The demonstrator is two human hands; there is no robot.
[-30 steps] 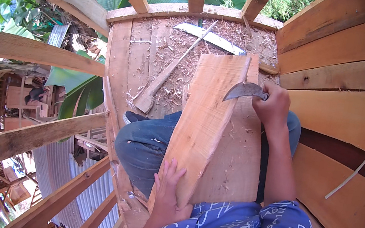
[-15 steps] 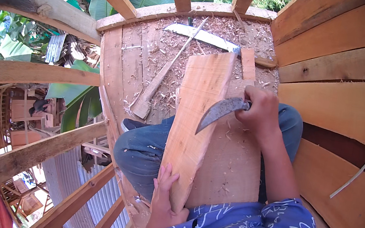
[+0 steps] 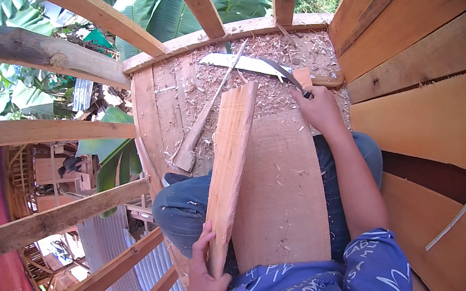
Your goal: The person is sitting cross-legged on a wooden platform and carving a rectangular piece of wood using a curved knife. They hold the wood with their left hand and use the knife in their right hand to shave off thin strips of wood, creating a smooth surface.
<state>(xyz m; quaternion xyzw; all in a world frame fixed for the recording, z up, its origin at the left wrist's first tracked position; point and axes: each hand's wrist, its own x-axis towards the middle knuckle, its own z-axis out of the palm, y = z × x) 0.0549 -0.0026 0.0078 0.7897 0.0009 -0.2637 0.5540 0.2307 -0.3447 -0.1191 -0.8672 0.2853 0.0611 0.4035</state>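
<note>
My left hand (image 3: 207, 272) is closed round the near end of a pale wooden plank (image 3: 228, 163), which stands tilted on its edge by my left knee. In my right hand (image 3: 319, 107) is a curved knife (image 3: 285, 74), its dark blade pointing left and away, past the plank's far end. The blade is apart from the plank and overlaps a long machete (image 3: 228, 61) on the floor in the view. A wider board (image 3: 286, 196) lies between my legs, with a few shavings on it.
Shavings (image 3: 276, 46) cover the far floor. A flat-ended stick (image 3: 191, 145) lies left of the plank. Wooden rails (image 3: 56, 181) with gaps border the left side; a plank wall (image 3: 430, 131) stands on the right. Big green leaves (image 3: 187, 10) hang outside.
My right hand has moved the knife forward, off the plank's right edge to beyond its far end. The plank has turned in my left hand, showing a narrower face.
</note>
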